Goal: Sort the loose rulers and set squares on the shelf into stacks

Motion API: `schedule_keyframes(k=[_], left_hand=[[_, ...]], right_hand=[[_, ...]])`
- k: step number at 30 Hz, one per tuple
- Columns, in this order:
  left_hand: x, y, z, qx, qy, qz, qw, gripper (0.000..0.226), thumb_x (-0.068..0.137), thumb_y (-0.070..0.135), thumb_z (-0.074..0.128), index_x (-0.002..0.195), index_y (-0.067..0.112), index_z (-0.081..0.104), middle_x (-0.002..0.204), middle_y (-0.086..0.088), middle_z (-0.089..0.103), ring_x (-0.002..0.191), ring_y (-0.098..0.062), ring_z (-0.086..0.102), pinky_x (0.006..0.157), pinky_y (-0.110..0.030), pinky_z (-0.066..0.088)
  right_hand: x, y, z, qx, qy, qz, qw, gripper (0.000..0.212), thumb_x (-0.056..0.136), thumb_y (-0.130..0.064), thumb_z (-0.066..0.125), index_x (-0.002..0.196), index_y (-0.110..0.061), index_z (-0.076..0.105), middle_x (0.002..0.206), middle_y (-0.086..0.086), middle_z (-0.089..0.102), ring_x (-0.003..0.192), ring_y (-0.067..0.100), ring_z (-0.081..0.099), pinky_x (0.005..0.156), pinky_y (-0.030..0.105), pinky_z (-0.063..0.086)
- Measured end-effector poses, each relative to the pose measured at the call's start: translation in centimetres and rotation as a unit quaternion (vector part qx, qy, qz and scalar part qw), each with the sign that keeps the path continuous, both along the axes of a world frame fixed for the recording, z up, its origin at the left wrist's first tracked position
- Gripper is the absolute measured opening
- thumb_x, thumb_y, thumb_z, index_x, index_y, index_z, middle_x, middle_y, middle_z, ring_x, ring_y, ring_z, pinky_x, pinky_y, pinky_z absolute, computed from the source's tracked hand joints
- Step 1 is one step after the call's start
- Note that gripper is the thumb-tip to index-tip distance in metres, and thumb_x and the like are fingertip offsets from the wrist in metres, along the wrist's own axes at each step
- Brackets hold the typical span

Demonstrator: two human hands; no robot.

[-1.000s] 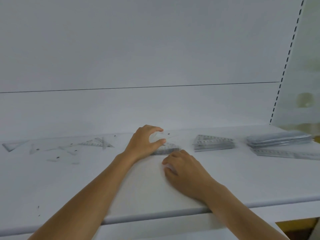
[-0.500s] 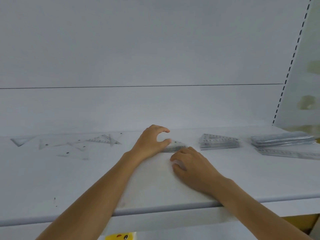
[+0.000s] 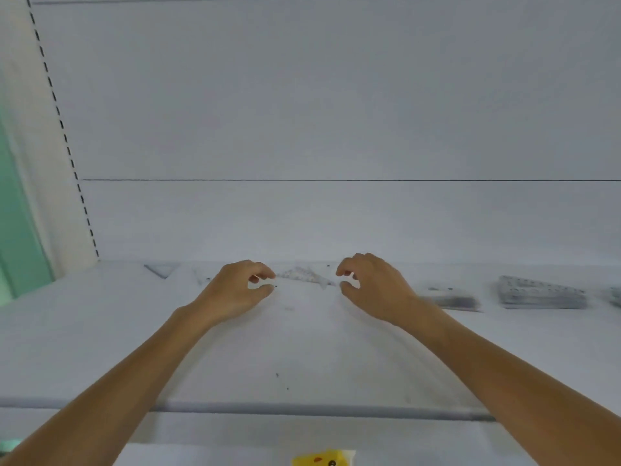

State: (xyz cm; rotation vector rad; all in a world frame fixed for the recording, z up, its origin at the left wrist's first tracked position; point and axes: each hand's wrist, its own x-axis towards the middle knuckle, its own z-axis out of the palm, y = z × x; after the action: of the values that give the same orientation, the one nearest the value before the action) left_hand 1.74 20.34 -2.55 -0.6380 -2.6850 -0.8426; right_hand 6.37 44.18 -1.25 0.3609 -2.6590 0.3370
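**Two hands at one clear set square**

In the head view, the flat white shelf (image 3: 302,348) carries everything. The left hand (image 3: 240,292) and the right hand (image 3: 374,290) have curled fingers, with the thumb apart from the others. They are at the two ends of a transparent, triangular set square (image 3: 304,275) that lies near the back wall. Whether they pinch it I cannot tell, because of blur. To the right are a blurred stack (image 3: 450,299) and a thicker stack (image 3: 541,292), grey with printed marks. A loose triangle (image 3: 161,270) lies far left.

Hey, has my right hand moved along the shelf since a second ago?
Yes. The right hand has moved left, away from the small stack it was beside, toward the loose set squares.
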Motion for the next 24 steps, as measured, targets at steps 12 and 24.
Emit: schedule_keyframes(k=[12, 24], left_hand=[[-1.7, -7.4, -0.5, -0.067, -0.014, -0.051, 0.996, 0.023, 0.089, 0.025, 0.058, 0.111, 0.028, 0.063, 0.118, 0.009, 0.060, 0.101, -0.004, 0.051, 0.087, -0.019, 0.036], [-1.9, -7.1, -2.2, -0.118, 0.011, -0.113, 0.987, 0.033, 0.092, 0.036, 0.050, 0.124, 0.032, 0.057, 0.130, 0.011, 0.054, 0.121, -0.008, 0.046, 0.097, -0.021, 0.032]], right_hand=[[-4.8, -7.8, -1.3, -0.061, -0.114, -0.038, 0.991, 0.027, 0.088, -0.016, 0.053, 0.115, -0.013, 0.059, 0.122, 0.005, 0.059, 0.109, 0.021, 0.055, 0.091, 0.030, 0.045], [-5.5, -11.4, -1.9, -0.025, -0.147, -0.015, 0.989, 0.040, 0.087, 0.001, 0.044, 0.119, -0.014, 0.063, 0.127, 0.003, 0.059, 0.115, 0.018, 0.054, 0.097, 0.022, 0.041]])
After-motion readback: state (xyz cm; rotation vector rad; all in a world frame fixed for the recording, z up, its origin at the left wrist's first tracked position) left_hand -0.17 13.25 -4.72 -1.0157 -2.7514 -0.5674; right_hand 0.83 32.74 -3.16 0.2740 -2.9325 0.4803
